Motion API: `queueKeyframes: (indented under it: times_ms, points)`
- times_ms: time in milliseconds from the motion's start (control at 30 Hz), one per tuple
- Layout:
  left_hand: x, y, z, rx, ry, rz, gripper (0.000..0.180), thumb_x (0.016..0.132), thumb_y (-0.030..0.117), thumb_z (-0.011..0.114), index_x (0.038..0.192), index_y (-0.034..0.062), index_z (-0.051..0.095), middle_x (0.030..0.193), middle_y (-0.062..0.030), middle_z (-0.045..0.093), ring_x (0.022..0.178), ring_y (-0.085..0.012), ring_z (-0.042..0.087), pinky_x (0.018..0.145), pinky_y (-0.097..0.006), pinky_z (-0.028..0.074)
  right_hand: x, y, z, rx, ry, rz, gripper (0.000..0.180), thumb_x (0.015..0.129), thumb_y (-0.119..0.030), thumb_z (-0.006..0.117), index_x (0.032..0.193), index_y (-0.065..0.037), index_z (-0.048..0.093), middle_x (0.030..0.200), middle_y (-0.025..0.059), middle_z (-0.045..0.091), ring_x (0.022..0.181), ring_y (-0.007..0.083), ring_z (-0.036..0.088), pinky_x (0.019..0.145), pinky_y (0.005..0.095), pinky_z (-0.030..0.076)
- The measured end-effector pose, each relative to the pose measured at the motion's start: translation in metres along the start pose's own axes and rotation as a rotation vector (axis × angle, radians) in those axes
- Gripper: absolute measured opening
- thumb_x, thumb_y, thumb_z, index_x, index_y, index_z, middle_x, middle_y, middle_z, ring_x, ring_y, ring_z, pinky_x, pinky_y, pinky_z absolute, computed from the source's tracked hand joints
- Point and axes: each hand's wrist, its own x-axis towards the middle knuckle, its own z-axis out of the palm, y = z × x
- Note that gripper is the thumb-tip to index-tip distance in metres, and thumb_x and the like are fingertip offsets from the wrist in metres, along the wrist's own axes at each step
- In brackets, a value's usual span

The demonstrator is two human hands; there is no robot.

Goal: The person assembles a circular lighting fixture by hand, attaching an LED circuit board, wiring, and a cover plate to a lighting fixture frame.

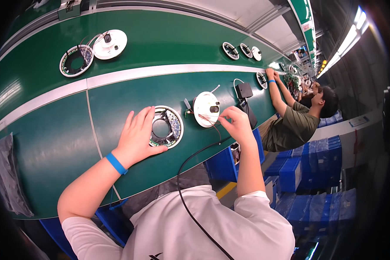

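Note:
My left hand [138, 133] rests with fingers stretched over the left side of a round white housing [180, 126]. A ring of circuit board and a dark round centre show inside it. To its right lies a white disc-shaped cover [201, 105] with a small black camera module on it. Thin reddish wires [209, 120] run across the cover's lower edge. My right hand [237, 123] pinches the end of these wires between thumb and fingertips. A black cable [187, 161] passes below the cover and down over my white shirt.
A black box-shaped adapter [244, 90] stands right of the cover. On the green conveyor beyond the white rail lie an open ring housing [76, 61] and its cover [110, 44]. Several similar units sit farther right, near a co-worker [297, 125]. A grey bag [9, 175] lies far left.

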Motion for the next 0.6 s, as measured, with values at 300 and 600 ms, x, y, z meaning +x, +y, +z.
queueKeyframes:
  times_ms: [300, 600]
  points:
    - [-0.001, -0.002, -0.003, -0.056, -0.028, -0.005, 0.117, 0.070, 0.052, 0.085, 0.156, -0.0038, 0.027, 0.153, -0.0216, 0.039, 0.144, -0.0355, 0.040, 0.125, -0.055, 0.023, 0.019, -0.021, 0.034, 0.735, 0.004, 0.065, 0.008, 0.088, 0.005, 0.075, 0.092, 0.004, 0.069, 0.089, 0.0060, 0.072, 0.079, 0.0108, 0.068, 0.074, 0.0241, 0.055]
    - [-0.005, -0.004, 0.006, -0.036, 0.017, 0.009, 0.116, 0.071, 0.054, 0.084, 0.155, -0.0042, 0.028, 0.152, -0.0220, 0.039, 0.142, -0.0371, 0.042, 0.124, -0.054, 0.023, 0.033, -0.038, 0.075, 0.885, 0.033, -0.043, 0.005, 0.094, 0.004, 0.068, 0.099, 0.003, 0.069, 0.103, 0.0118, 0.071, 0.079, 0.0103, 0.062, 0.071, 0.0247, 0.050]
